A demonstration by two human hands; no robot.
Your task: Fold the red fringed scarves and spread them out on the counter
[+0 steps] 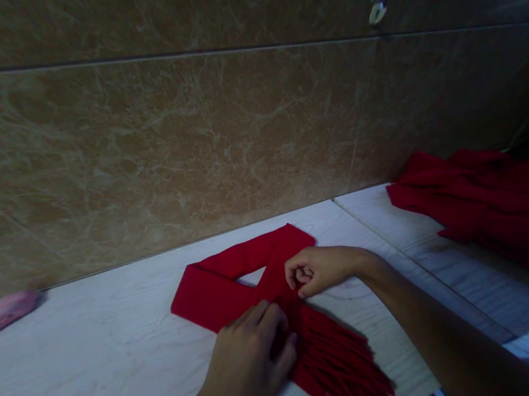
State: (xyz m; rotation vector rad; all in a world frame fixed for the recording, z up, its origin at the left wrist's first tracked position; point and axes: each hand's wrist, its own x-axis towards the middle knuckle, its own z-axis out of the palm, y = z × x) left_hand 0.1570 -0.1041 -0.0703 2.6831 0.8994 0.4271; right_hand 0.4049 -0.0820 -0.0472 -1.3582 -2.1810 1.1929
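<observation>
**Two hands down on the red scarf**

Both hands are on the cloth as I watch through the head camera. The red scarf [217, 285] lies flat on the pale wooden desk [97, 369], near the middle of my view and close to the foot of the brown marbled wall [188, 136]. It is folded back on itself so that two bands meet at a point, with a small triangle of bare desk showing between them. Its fringe [339, 363] fans toward me, down to the near edge.

Left hand [255, 352]: palm down, fingers flat, pressing on the scarf right where the bands cross and the fringe starts. Nothing is gripped there, just weight on the fabric.

Right hand [316, 270]: just beyond it, knuckles up, fingers curled in tight over the same crossing and touching the cloth. Is it pinching a fold? I cannot tell, because the fingertips are tucked under. The two hands sit close together, almost touching.

Off to the right, well apart from the scarf, a heap of red cloth [485, 208] lies against the wall, across a seam in the desk. Far left, a small pink lump [6, 311] rests where desk meets wall, too blurred to make out. High on the wall is a small white hook [379, 2].
</observation>
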